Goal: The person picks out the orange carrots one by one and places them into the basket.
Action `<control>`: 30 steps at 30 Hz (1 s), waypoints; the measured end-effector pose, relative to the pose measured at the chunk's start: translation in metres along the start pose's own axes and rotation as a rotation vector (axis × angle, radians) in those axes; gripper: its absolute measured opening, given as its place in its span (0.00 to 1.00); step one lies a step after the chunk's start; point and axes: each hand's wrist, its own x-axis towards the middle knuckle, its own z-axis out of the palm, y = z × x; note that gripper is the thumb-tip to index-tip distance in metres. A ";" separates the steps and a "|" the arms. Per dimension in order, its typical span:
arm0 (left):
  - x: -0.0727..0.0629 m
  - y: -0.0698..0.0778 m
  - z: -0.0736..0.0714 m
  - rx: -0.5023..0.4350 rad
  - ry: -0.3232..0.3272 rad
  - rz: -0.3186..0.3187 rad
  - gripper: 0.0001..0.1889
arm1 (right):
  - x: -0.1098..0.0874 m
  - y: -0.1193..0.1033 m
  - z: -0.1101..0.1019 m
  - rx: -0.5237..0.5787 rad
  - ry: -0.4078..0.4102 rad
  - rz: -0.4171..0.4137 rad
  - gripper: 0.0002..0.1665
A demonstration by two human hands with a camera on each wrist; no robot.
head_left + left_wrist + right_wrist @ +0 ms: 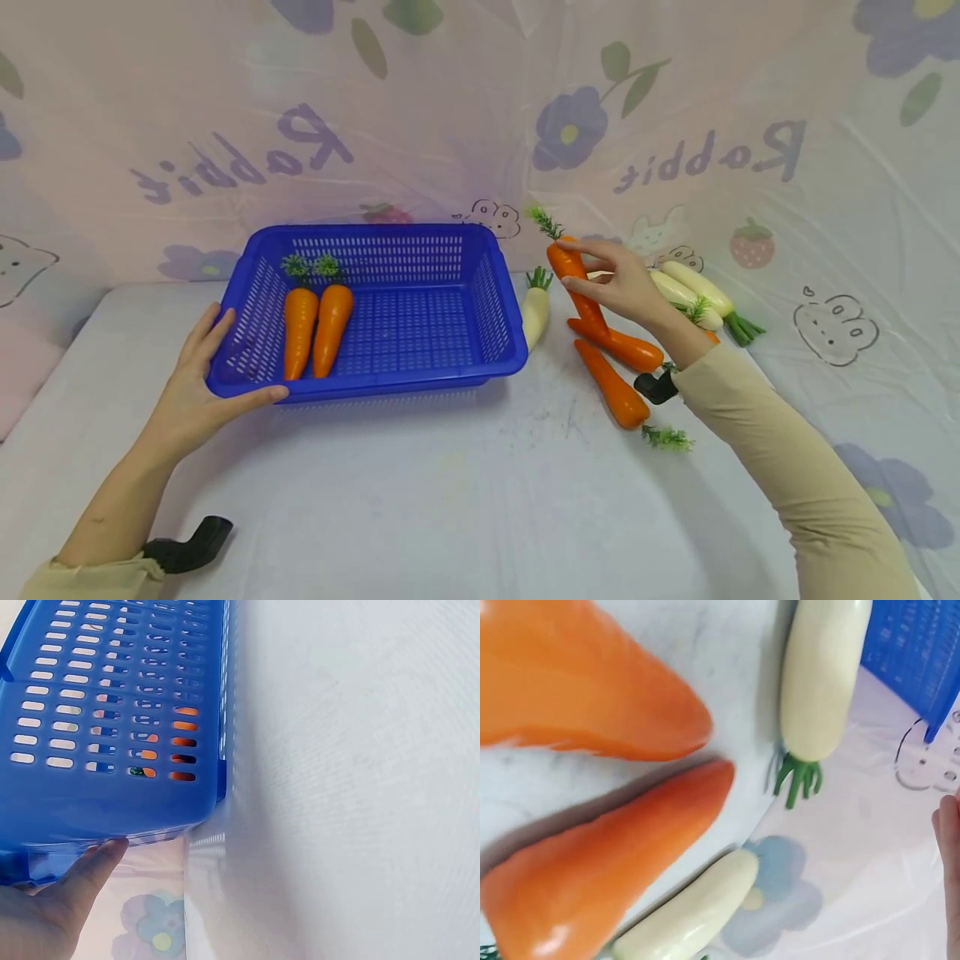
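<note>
While the white table [420, 508] runs under both hands, the blue basket [408, 379] sits right up against the L hand [191, 404], btw. That hand's spread wide at the basket's corner, fingers at the end wall, thumb along the near rim. R hand [618, 283] is pinching an orange carrot [591, 312] btwn thumb and fingers, leafy end up and out past the fingertips, tip pointing back twd the person. Two loose carrots [612, 392] are on the table on the near side of the R hand. Two more carrots [327, 329] are in the basket, just R of the L hand's fingers. One white radish [535, 317] is L of the R hand, nxt to the basket; two white radishes [697, 286] lie R of that hand, past the wrist.
</note>
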 end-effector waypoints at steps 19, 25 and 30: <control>-0.001 -0.001 0.001 0.004 -0.003 -0.004 0.59 | 0.025 -0.045 0.017 -0.054 -0.068 -0.070 0.31; -0.001 0.000 0.002 0.009 -0.008 -0.002 0.59 | 0.040 -0.070 0.019 -0.041 -0.092 -0.094 0.31; -0.001 -0.001 0.000 0.007 0.000 0.005 0.59 | 0.052 -0.088 0.021 -0.024 -0.101 -0.099 0.31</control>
